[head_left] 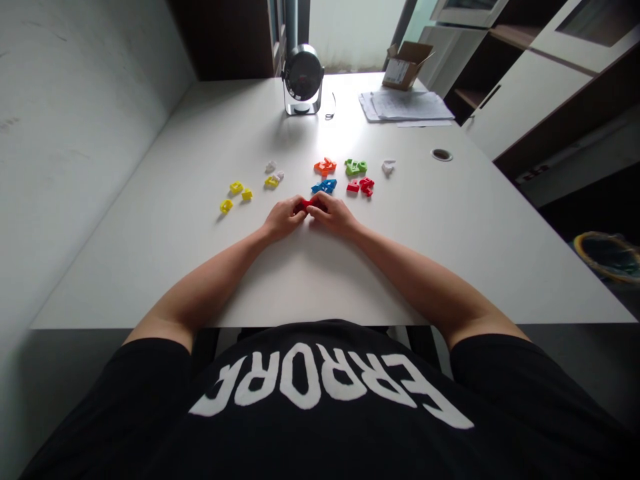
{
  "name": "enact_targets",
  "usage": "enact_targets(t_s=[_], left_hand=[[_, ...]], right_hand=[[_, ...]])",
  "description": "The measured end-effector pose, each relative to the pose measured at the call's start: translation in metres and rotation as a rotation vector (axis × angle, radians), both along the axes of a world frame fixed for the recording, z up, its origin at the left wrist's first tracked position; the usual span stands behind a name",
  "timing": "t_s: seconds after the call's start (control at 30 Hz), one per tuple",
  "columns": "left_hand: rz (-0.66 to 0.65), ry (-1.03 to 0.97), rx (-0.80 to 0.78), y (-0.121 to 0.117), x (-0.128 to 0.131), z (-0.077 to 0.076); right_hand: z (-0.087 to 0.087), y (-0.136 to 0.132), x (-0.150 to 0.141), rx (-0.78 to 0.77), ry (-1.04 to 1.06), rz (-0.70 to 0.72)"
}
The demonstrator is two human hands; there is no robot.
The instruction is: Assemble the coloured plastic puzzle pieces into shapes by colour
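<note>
Head view only. Red plastic piece (pixel 311 205) held between both hands, above the white bench (pixel 320 283), with most of its outline hidden by the fingers and its exact shape not determinable. Left hand (pixel 283 219) closed on the piece from the left, fingers curled inward. Right hand (pixel 334 215) closed on it from the right, fingertips close against those of the left hand. Both forearms angled in from the near bench edge.

Just ahead of the red plastic piece, blue plastic pieces (pixel 324 187); farther ahead, orange plastic pieces (pixel 325 167). Ahead and to its right, a small red group (pixel 361 187), then green plastic pieces (pixel 355 167) and one white plastic piece (pixel 389 167). To its left, yellow plastic pieces (pixel 236 193) and white plastic pieces (pixel 271 165). Well beyond it, a round desk fan (pixel 302 73), loose papers (pixel 407 105) and an open cardboard box (pixel 405 65).

Handling judgement: probably light, stiff moulded plastic, small and possibly slippery, with notched edges. Fingertip hold on opposite outer edges likely the most secure.
</note>
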State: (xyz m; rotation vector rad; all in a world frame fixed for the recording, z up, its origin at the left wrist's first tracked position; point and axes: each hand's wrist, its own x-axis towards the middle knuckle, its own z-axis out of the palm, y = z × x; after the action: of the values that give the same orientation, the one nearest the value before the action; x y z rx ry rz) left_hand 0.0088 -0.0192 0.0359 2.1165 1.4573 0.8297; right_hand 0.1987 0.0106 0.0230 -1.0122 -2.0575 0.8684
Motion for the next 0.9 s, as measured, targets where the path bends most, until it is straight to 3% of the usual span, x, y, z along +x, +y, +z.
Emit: enact_targets(t_s=[0.9], left_hand=[[-0.005,0.007,0.004,-0.0005,0.0007,0.0012]], right_hand=[[0.0015,-0.0017,0.0005,-0.012,-0.014,-0.007]])
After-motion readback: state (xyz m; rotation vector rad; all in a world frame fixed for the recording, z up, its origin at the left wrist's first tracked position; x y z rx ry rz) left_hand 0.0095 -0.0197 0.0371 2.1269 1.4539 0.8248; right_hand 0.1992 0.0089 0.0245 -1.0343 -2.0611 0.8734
